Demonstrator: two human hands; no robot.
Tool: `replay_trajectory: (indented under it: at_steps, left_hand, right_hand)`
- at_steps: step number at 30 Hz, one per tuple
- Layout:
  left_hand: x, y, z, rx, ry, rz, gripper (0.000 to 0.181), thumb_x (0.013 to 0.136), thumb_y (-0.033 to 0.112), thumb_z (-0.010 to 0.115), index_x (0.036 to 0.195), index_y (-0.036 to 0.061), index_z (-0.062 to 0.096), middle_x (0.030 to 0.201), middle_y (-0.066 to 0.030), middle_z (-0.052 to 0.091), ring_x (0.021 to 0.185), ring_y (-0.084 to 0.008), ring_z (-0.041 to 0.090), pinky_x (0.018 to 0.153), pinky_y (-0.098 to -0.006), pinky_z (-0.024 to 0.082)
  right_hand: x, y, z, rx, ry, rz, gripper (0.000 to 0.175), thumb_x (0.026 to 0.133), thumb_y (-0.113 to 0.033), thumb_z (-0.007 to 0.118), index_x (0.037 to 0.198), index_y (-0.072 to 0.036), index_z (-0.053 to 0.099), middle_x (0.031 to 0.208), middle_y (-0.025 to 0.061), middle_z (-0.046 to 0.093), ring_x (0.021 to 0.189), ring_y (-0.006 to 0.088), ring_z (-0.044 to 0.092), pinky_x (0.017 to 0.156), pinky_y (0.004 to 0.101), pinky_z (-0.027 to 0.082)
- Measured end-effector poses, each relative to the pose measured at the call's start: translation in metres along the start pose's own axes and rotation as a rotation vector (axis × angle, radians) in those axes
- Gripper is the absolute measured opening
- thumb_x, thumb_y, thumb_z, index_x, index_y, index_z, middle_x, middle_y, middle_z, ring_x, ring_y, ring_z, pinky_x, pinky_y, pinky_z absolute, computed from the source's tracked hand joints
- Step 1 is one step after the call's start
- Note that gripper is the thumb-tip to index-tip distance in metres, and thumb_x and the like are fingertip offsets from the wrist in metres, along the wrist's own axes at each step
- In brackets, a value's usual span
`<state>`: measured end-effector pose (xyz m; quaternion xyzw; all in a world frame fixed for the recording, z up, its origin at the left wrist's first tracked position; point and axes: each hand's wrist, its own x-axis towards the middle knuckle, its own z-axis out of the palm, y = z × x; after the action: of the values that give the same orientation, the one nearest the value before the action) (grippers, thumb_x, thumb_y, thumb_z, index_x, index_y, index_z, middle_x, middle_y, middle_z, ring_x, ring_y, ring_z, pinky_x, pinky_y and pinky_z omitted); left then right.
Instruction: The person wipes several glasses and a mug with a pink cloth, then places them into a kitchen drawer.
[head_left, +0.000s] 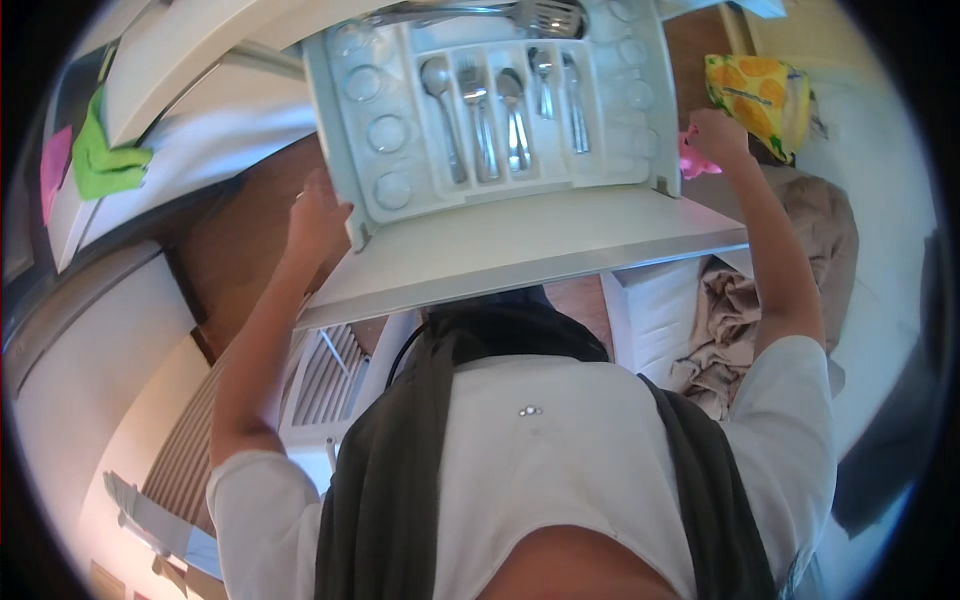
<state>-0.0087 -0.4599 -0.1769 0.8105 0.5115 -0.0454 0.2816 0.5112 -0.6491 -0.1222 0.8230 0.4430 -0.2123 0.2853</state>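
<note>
A white drawer (480, 240) stands pulled out before me, with a cutlery tray (510, 184) inside. Separate compartments of the tray hold spoons (442, 112), forks (478, 120) and other metal cutlery. A slotted metal turner (551, 16) lies behind them. Rows of round clear shapes, apparently glasses (386, 133), line both sides of the tray. My left hand (321, 214) is at the outer left side of the drawer near its front corner; whether it grips the side is unclear. On the right, my right hand (718, 139) holds a bright pink cloth (697, 157) beside the drawer.
A green cloth (109, 154) and a pink one (56, 169) hang over a white edge at the upper left. At the right are a yellow fruit-patterned packet (761, 101) and a crumpled brown fabric (731, 322). A striped rack or slatted piece (330, 382) stands below the drawer.
</note>
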Motion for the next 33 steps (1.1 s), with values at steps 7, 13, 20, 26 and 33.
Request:
replay_trajectory:
  at_steps: [7,13,20,26,33]
  left_hand:
    - [-0.080,0.078,-0.080,-0.222,-0.363,0.385,0.031,0.084,0.017,0.064,0.113,0.0054,0.058,0.110,-0.0167,0.060,0.103,-0.0340,0.058,0.086,-0.0394,0.047]
    - [-0.113,0.111,-0.078,-0.031,-0.115,0.579,0.037,0.076,0.022,0.068,0.109,0.0066,0.059,0.099,-0.0123,0.065,0.092,-0.0327,0.062,0.077,-0.0386,0.050]
    - [-0.119,0.103,-0.050,0.153,0.147,0.784,0.030,0.068,0.007,0.062,0.097,0.0051,0.061,0.093,-0.0064,0.064,0.078,-0.0215,0.062,0.068,-0.0336,0.050]
    - [-0.121,0.104,-0.048,0.160,0.182,0.772,0.026,0.069,0.009,0.063,0.095,0.0058,0.062,0.089,-0.0049,0.064,0.073,-0.0190,0.063,0.065,-0.0308,0.051]
    - [-0.111,0.108,-0.051,0.162,0.204,0.767,0.027,0.069,0.010,0.067,0.095,0.0074,0.062,0.090,-0.0035,0.065,0.073,-0.0193,0.062,0.067,-0.0317,0.051]
  right_hand:
    - [-0.098,0.046,-0.019,-0.075,0.547,-0.129,0.013,0.083,-0.019,0.058,0.092,-0.015,0.066,0.086,0.0078,0.063,0.083,0.0285,0.062,0.071,0.0434,0.047]
    - [-0.143,0.076,0.087,1.057,1.105,0.435,0.020,0.091,-0.023,0.055,0.098,-0.006,0.063,0.084,0.0052,0.062,0.076,0.0215,0.061,0.068,0.0374,0.049]
    - [-0.102,0.062,0.133,2.389,0.965,0.574,0.017,0.095,-0.014,0.046,0.102,-0.003,0.056,0.094,0.0070,0.058,0.087,0.0198,0.057,0.079,0.0365,0.049]
    - [-0.093,0.054,0.121,2.464,0.963,0.628,0.020,0.097,-0.021,0.042,0.095,-0.005,0.054,0.093,0.0080,0.058,0.086,0.0211,0.057,0.079,0.0349,0.048]
    - [-0.081,0.059,0.105,2.436,0.946,0.654,0.016,0.096,-0.014,0.045,0.103,-0.002,0.054,0.094,0.0058,0.055,0.086,0.0192,0.057,0.075,0.0339,0.049]
